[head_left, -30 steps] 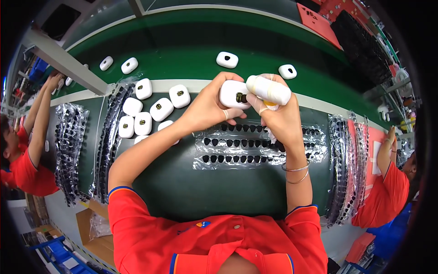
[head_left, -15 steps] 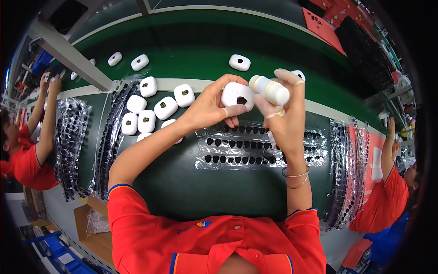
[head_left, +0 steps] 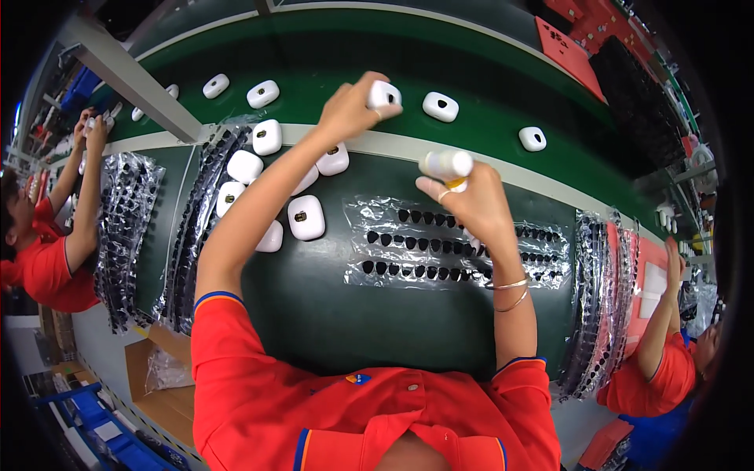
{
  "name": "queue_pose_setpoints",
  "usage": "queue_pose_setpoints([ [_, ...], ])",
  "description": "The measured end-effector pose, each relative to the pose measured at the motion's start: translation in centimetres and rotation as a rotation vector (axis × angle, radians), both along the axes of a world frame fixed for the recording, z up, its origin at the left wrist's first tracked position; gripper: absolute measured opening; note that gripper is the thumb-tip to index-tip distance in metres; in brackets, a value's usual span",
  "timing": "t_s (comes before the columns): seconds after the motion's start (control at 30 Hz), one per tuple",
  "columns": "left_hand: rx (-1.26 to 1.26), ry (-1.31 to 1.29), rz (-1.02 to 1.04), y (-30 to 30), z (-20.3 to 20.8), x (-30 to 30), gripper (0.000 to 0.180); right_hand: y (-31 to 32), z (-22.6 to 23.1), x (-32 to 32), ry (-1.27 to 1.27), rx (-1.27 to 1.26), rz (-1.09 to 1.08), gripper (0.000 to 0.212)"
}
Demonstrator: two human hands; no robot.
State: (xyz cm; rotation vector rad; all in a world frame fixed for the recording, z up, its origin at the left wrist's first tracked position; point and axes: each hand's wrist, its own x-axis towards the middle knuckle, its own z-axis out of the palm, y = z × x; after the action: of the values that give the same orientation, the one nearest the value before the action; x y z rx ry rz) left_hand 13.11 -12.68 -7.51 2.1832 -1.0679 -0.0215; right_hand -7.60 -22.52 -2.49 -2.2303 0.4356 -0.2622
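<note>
My left hand (head_left: 352,110) reaches over the green belt, its fingers closed around a white rounded case (head_left: 384,94) with a dark oval mark on its face. In my right hand (head_left: 477,206) is a small whitish bottle (head_left: 448,164), lying almost level, its white end toward the right. Pale covers sit on some of my fingertips. Under the right hand lies a clear plastic sheet (head_left: 357,276) carrying rows of small black pieces (head_left: 422,244). Several similar white cases (head_left: 306,217) stand on the dark green table by my left forearm, which partly hides them.
More white cases (head_left: 441,107) lie spaced along the green belt (head_left: 314,51) beyond the pale rail (head_left: 518,178). Strips of bagged black parts (head_left: 126,235) lie at left, others (head_left: 589,298) at right. A metal post (head_left: 129,78) stands at upper left. Co-workers in red (head_left: 656,369) sit on both sides.
My left hand has carried the case away from the bottle, across the rail to above the belt. My right hand has drawn slightly nearer me, still with the bottle. Cases on the belt have shifted right.
</note>
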Motion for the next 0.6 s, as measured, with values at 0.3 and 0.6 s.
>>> queue_pose_setpoints([
  [0.3,0.239,-0.390,-0.017,2.5,-2.9,2.0,0.086,1.2,-4.3,1.4,0.236,-0.124,0.052,0.041],
  [0.6,0.527,-0.247,-0.282,5.8,-0.4,-5.7,0.117,0.4,-4.2,1.4,0.382,0.155,0.205,0.023],
])
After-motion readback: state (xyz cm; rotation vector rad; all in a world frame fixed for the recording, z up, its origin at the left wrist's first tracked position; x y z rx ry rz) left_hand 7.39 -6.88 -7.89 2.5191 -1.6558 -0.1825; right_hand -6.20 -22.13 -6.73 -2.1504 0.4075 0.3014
